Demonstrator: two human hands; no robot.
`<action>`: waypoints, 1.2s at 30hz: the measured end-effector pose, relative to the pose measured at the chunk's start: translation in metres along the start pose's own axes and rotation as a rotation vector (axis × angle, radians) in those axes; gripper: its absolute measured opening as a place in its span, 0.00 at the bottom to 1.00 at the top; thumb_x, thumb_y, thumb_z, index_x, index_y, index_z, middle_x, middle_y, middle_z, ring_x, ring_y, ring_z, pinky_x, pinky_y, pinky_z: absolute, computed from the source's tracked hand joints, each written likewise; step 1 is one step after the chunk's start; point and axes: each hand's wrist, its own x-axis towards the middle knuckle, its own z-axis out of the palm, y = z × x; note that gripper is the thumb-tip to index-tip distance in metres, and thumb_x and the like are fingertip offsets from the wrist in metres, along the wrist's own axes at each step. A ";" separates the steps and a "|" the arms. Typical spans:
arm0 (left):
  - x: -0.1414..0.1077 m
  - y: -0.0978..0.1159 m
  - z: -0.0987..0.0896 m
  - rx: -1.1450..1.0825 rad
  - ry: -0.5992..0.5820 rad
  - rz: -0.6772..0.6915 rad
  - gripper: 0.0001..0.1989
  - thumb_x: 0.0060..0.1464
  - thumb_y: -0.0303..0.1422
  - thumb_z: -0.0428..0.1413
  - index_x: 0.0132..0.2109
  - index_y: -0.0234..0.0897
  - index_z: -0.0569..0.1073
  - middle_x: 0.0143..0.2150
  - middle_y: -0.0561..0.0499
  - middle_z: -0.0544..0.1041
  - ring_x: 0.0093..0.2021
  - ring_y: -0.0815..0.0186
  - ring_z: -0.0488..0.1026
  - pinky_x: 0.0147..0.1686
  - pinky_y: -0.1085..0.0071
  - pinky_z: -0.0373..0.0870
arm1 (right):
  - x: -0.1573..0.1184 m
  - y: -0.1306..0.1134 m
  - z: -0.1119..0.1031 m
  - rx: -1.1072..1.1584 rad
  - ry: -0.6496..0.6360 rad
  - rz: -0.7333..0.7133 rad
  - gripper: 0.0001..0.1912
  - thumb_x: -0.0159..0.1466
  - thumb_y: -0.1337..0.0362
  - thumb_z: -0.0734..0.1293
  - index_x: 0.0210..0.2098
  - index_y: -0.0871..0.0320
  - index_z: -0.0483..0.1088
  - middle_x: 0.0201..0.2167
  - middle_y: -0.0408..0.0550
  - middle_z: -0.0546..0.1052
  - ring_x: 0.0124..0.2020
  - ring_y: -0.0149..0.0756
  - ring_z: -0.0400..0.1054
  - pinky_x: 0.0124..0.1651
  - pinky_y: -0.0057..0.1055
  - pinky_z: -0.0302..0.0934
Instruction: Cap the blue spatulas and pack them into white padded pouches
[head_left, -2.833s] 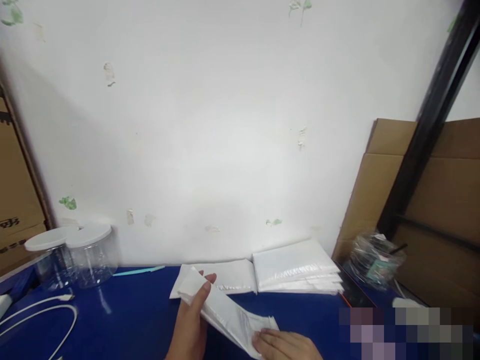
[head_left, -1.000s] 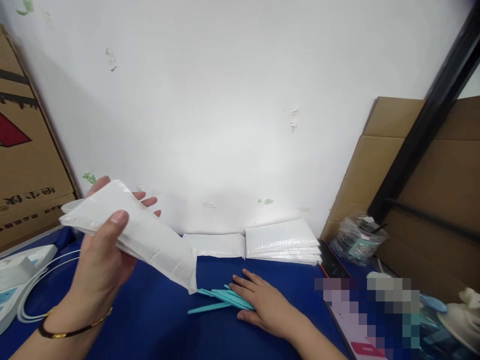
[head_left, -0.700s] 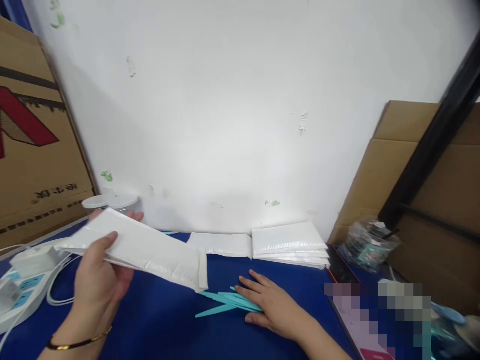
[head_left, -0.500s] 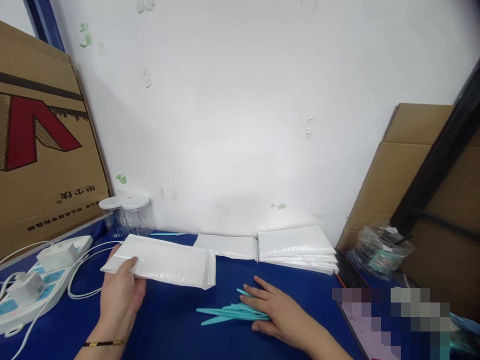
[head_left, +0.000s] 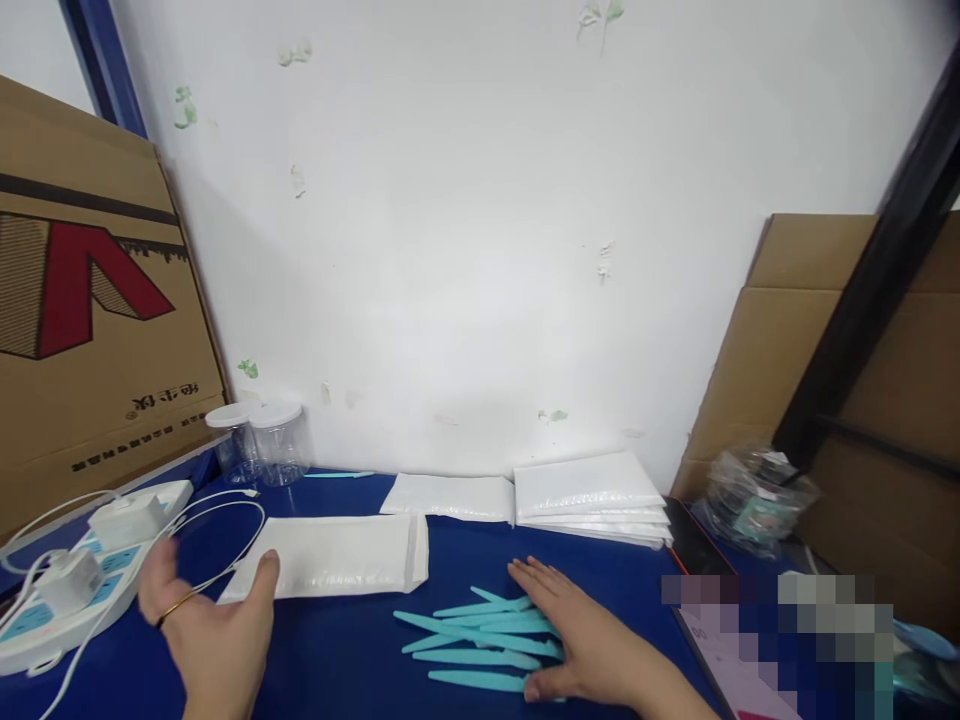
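My left hand (head_left: 217, 630) is apart from the white padded envelope (head_left: 345, 555), just at its left end, with thumb and fingers spread and nothing held. The envelope lies flat on the blue tabletop (head_left: 330, 660), its flap end pointing right. Several slim teal knife-shaped plastic pieces (head_left: 480, 630) are fanned out in the middle front. My right hand (head_left: 589, 640) rests over their right ends, fingers stretched out and thumb touching the lowest piece. Its palm hides some of those ends.
Another padded envelope (head_left: 450, 497) and a stack of envelopes (head_left: 589, 490) lie against the wall. At left are a power strip (head_left: 105, 560) with white cables, clear lidded jars (head_left: 277, 445) and a large carton (head_left: 90, 370). A phone-like device (head_left: 697, 540) and a plastic-wrapped item (head_left: 761, 505) are at right.
My left hand let go of the padded envelope, which now lies on the table, and moved left. The teal pieces have spread apart under my right hand.
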 end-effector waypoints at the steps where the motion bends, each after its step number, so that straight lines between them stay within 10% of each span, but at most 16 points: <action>1: -0.001 0.000 0.003 0.156 -0.001 0.063 0.34 0.49 0.35 0.58 0.60 0.50 0.53 0.61 0.52 0.60 0.62 0.52 0.55 0.56 0.62 0.61 | 0.000 0.001 0.000 -0.003 -0.019 -0.007 0.53 0.49 0.41 0.68 0.65 0.51 0.42 0.67 0.50 0.44 0.66 0.49 0.35 0.66 0.46 0.35; 8: 0.014 -0.049 0.027 0.959 -0.982 0.228 0.27 0.57 0.47 0.46 0.61 0.46 0.60 0.65 0.49 0.54 0.65 0.53 0.48 0.62 0.53 0.47 | 0.008 -0.020 0.019 -0.027 -0.044 -0.128 0.34 0.64 0.46 0.56 0.65 0.46 0.40 0.67 0.42 0.42 0.67 0.47 0.33 0.66 0.46 0.31; 14: 0.027 -0.042 0.025 0.966 -0.994 0.224 0.25 0.60 0.49 0.41 0.60 0.48 0.61 0.64 0.52 0.59 0.64 0.56 0.53 0.62 0.56 0.49 | 0.011 -0.025 0.017 -0.024 0.128 -0.139 0.30 0.66 0.50 0.54 0.65 0.49 0.44 0.66 0.45 0.50 0.66 0.44 0.41 0.66 0.44 0.34; 18: 0.020 -0.015 0.056 0.794 -0.949 0.268 0.20 0.58 0.44 0.45 0.53 0.41 0.69 0.53 0.47 0.70 0.52 0.59 0.67 0.54 0.63 0.61 | 0.005 0.000 -0.008 0.038 0.366 0.043 0.16 0.66 0.58 0.56 0.48 0.54 0.70 0.48 0.50 0.72 0.50 0.40 0.64 0.54 0.36 0.56; 26: -0.021 0.002 0.137 0.760 -1.378 0.242 0.09 0.43 0.38 0.58 0.34 0.41 0.75 0.31 0.55 0.73 0.30 0.68 0.67 0.26 0.76 0.60 | 0.014 0.012 0.006 0.168 0.283 0.112 0.05 0.57 0.65 0.66 0.32 0.55 0.74 0.31 0.43 0.71 0.34 0.32 0.66 0.37 0.27 0.57; 36: -0.026 -0.011 0.137 0.696 -1.373 0.112 0.10 0.44 0.38 0.56 0.35 0.39 0.73 0.30 0.55 0.73 0.29 0.69 0.67 0.25 0.77 0.59 | 0.021 -0.002 0.005 0.204 0.228 0.174 0.07 0.51 0.61 0.71 0.31 0.54 0.73 0.33 0.40 0.70 0.39 0.35 0.65 0.52 0.38 0.46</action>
